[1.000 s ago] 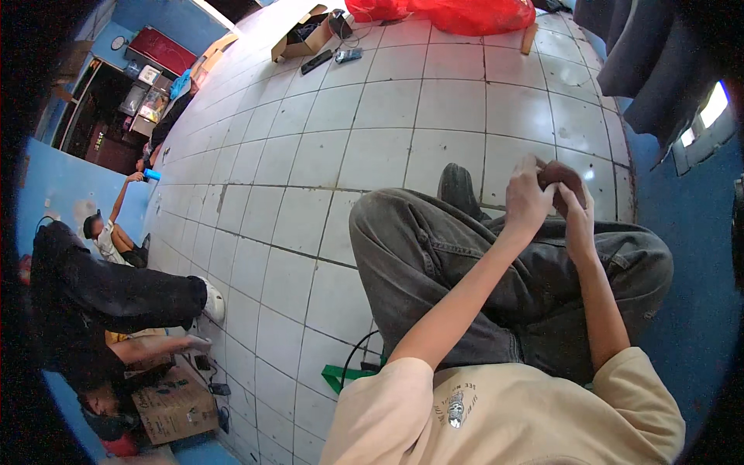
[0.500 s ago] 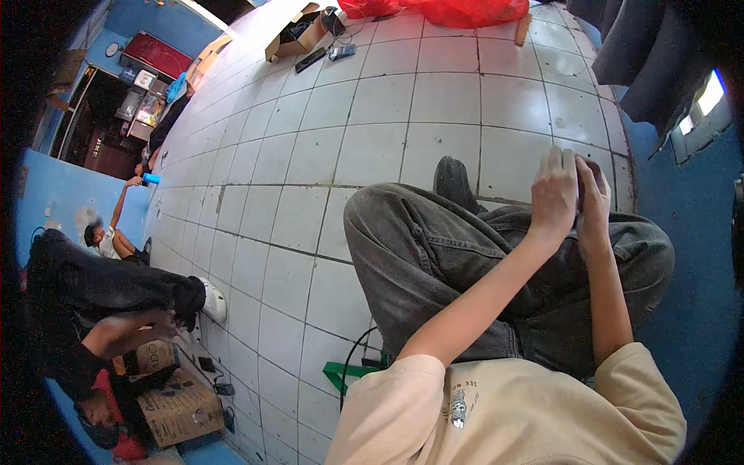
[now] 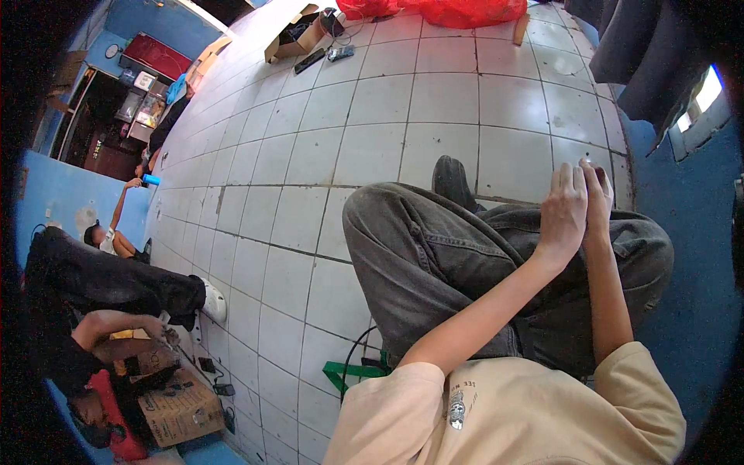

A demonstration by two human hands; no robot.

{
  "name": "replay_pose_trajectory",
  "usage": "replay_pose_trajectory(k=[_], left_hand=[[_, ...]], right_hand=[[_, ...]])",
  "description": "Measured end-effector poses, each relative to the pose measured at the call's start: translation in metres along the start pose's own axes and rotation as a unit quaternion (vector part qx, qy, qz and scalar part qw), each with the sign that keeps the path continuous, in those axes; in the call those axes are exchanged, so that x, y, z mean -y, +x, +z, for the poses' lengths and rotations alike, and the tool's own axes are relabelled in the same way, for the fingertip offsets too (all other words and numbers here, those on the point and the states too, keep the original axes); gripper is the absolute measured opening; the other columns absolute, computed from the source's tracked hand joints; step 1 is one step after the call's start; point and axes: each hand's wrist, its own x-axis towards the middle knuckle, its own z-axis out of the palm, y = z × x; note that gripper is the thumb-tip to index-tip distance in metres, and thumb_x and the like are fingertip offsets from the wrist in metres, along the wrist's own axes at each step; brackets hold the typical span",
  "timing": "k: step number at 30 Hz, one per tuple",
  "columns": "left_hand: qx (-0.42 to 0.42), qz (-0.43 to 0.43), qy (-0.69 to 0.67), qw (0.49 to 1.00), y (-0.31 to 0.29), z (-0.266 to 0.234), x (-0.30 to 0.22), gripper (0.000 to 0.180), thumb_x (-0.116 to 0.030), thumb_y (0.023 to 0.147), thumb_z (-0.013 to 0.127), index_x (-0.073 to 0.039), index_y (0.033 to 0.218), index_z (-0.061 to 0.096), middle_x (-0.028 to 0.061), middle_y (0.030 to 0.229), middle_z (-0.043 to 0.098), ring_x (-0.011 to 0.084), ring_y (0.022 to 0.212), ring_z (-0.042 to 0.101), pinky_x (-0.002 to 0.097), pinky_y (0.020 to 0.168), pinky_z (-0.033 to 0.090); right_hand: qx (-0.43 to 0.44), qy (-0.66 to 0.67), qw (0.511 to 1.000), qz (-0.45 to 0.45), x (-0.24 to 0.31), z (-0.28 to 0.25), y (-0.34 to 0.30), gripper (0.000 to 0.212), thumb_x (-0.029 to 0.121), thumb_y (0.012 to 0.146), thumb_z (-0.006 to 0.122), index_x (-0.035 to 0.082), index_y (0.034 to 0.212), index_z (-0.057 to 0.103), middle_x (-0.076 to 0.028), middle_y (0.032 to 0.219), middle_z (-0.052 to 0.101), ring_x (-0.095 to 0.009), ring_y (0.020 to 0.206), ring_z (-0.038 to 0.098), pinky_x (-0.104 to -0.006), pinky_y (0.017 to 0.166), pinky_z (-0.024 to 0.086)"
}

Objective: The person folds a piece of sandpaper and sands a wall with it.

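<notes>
My left hand (image 3: 563,215) and my right hand (image 3: 598,203) are pressed palm to palm above my right knee. Their fingers are stretched upward and slightly bent, the fingertips close to each other. No object shows in either hand, though the space between the palms is hidden. Both bare forearms reach forward from beige short sleeves. Under them, my crossed legs in dark grey trousers (image 3: 426,248) rest on the tiled floor (image 3: 372,155).
A green object (image 3: 341,376) and a black cable lie by my left side. Left, a seated person (image 3: 101,271) handles something thin near cardboard boxes (image 3: 182,407). Ahead are an open box (image 3: 298,39), small dark devices and red plastic (image 3: 473,12). A blue wall (image 3: 682,256) stands right.
My joined hands have tipped slightly, and the left has lowered a little toward my knee. The person at left has raised their hands and shifted their arm.
</notes>
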Motion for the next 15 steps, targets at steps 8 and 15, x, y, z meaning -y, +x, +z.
replay_pose_trajectory(k=[8, 15], left_hand=[[-0.018, 0.005, 0.035, 0.999, -0.009, 0.0, -0.009, 0.028, 0.0, 0.074, 0.053, 0.006, 0.101, 0.047, 0.0141, 0.092, 0.046, 0.0289, 0.088, 0.052, 0.0346, 0.074, 0.05], [0.003, 0.023, 0.122, 0.992, -0.018, -0.005, -0.019, 0.027, -0.002, 0.074, 0.055, 0.004, 0.099, 0.048, 0.0123, 0.091, 0.046, 0.0243, 0.085, 0.052, 0.0294, 0.073, 0.051]], right_hand=[[0.002, -0.081, 0.993, -0.086, -0.009, -0.011, 0.008, 0.019, 0.016, 0.082, 0.063, 0.006, 0.068, 0.055, 0.002, 0.068, 0.049, -0.007, 0.063, 0.041, -0.0235, 0.059, 0.036], [-0.002, -0.065, 0.996, -0.057, -0.007, -0.013, 0.009, 0.019, 0.018, 0.081, 0.064, 0.006, 0.068, 0.057, 0.002, 0.066, 0.05, -0.007, 0.061, 0.043, -0.0249, 0.057, 0.037]])
